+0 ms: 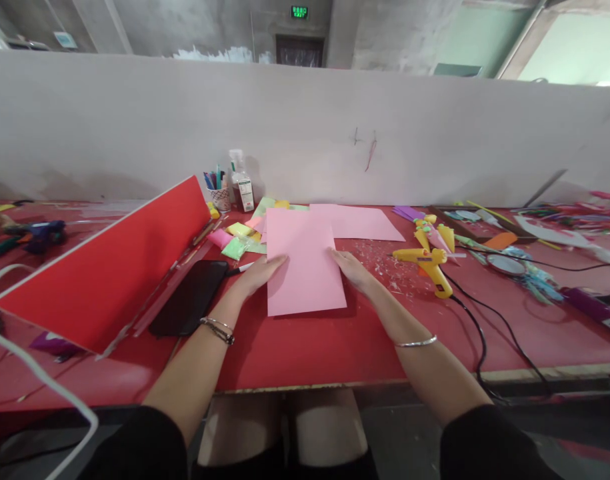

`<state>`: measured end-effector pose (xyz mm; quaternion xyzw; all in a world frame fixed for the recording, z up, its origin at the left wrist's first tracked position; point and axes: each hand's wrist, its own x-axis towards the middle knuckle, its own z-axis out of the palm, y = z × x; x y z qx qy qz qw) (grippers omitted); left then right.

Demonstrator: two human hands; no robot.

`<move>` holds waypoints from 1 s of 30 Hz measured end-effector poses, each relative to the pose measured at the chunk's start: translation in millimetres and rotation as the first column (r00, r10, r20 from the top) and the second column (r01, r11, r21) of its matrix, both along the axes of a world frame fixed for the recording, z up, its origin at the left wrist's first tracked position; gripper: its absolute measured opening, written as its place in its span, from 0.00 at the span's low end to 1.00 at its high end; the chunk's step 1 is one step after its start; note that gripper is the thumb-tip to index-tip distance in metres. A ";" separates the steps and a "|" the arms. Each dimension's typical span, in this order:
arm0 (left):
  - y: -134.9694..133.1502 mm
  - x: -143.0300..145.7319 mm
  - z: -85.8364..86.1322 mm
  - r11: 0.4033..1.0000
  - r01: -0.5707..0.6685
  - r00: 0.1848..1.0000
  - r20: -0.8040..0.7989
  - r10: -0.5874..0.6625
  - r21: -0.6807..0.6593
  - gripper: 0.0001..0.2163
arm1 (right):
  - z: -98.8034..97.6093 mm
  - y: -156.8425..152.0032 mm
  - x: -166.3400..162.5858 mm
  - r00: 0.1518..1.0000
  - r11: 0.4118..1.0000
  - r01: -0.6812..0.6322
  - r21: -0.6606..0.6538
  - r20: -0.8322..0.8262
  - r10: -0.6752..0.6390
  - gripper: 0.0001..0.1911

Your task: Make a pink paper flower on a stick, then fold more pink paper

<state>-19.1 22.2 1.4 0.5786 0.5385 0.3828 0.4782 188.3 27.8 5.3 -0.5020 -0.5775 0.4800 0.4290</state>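
**Item 1, pink sheet** [305, 263]: a rectangular sheet of paper lying flat on the red counter [309, 347], right in front of the person and near the counter's front edge. Its long axis runs from near to far. One short edge points at the person and the other at the back wall. The sheet is turned slightly, so its near edge slopes a little across the view.

**Item 2, left hand** [259, 273]: laid flat, palm down, with the fingers straight and close together. The fingertips rest on the sheet's left long edge about halfway along. Nothing is pinched. There are bracelets on the wrist.

**Item 3, right hand** [352, 267]: also flat and palm down, fingers extended. Its fingertips touch the sheet's right long edge, opposite the left hand. It grips nothing. A thin bangle sits on the forearm.

**Item 4, second pink sheet** [369, 223]: lies beyond and to the right of the first. The first sheet's far corner lies over its left part.

**Item 5, yellow glue gun** [427, 261]: stands on the counter to the right of the right hand, apart from it. A black cable [479, 333] trails from it toward the front edge.

**Item 6, black slab** [191, 297]: a phone or tablet lying flat just left of the left hand.

**Item 7, red board** [109, 267]: propped at a slant at the left.

**Item 8, cup of pens** [219, 193] and bottle [239, 180]: stand at the back wall, with small coloured paper pieces [237, 240] lying in front of them.
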 end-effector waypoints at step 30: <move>-4.0 2.6 6.5 0.981 -0.035 0.972 -0.224 0.079 0.193 0.18 | 3.7 -6.0 -5.2 1.000 1.000 -0.016 -0.007 0.016 0.016 0.18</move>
